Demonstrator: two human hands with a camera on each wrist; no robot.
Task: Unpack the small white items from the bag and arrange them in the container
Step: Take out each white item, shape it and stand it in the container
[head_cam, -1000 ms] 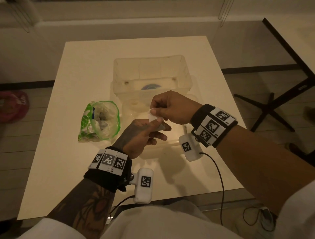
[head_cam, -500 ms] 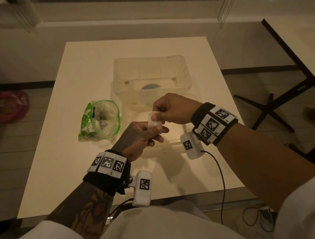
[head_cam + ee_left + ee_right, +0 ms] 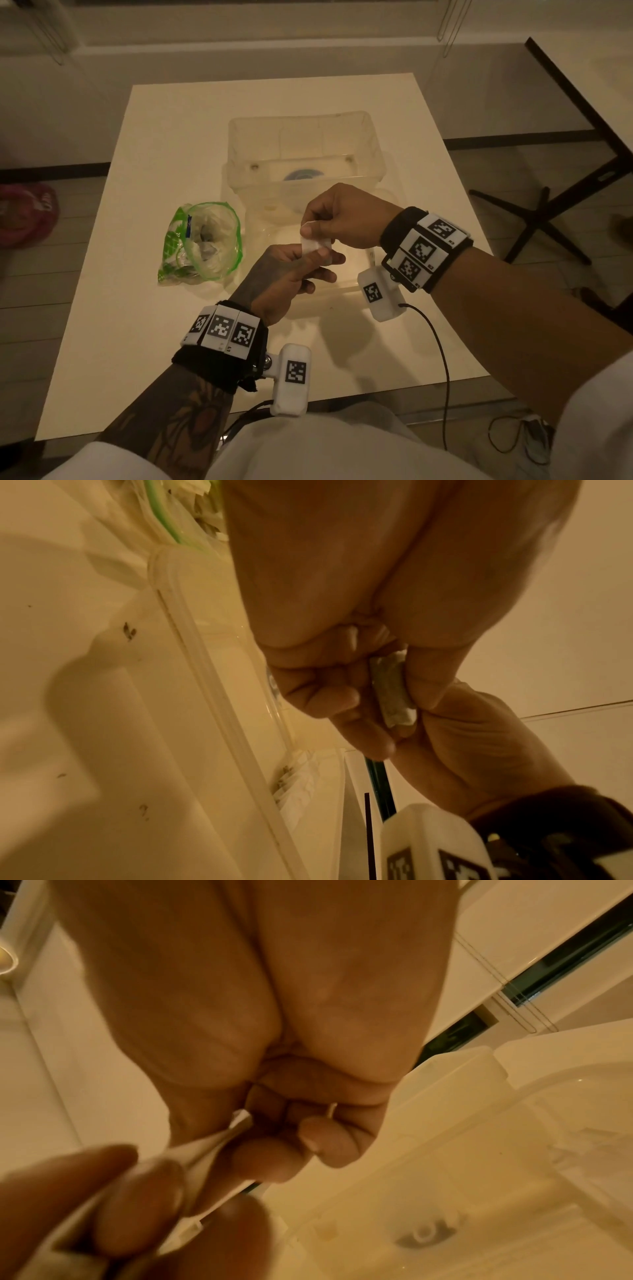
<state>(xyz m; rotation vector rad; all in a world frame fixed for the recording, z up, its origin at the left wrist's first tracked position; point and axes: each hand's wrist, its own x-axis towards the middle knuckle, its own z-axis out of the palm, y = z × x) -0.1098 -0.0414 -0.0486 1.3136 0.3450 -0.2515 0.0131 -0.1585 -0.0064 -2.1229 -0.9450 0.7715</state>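
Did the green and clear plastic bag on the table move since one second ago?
No. The green and clear plastic bag lies at the same spot left of the clear plastic container, open mouth upward.

Both hands cover most of the small white packet (image 3: 315, 245); the bag (image 3: 202, 241) contents at centre left are too crumpled to count.

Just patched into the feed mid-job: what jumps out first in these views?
Both hands meet over the table's middle, the left hand and right hand pinching one small white packet between them. Beyond them stands a clear plastic container, with its lid flat under the hands. To the left lies an open green-rimmed plastic bag holding more white items.
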